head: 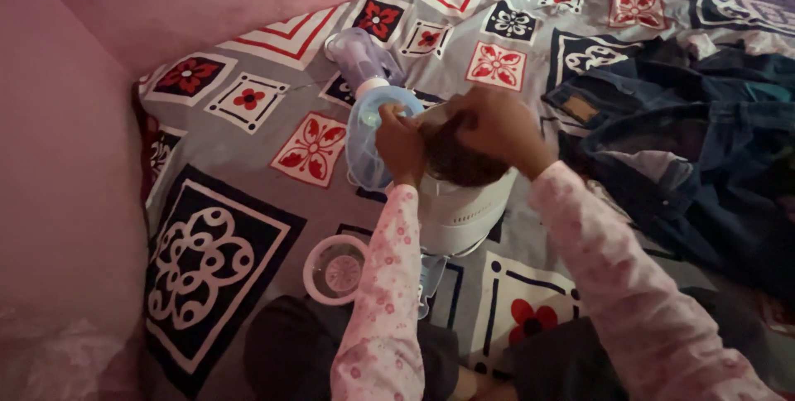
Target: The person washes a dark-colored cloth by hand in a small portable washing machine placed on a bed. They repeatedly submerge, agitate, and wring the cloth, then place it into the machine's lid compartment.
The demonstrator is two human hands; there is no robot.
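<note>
On the left is a pink wall [58, 161], and next to it a bed cover [248, 194] with red flowers and dark squares. A small round clear lid [335, 269] lies on the cover near the person's knee. Farther up lies a clear jug [358, 53], tipped on its side, and just below it a blue see-through bowl [364, 140]. The left hand [401, 143] rests on the bowl's edge with its fingers curled, touching the top of a white round machine [464, 206]. The right hand [497, 124] has its fingers closed on something dark [455, 163] inside the top of the machine. The dark thing looks only partly in, and the lid is not on yet. On the right lies a pile of blue jeans [687, 144]
</note>
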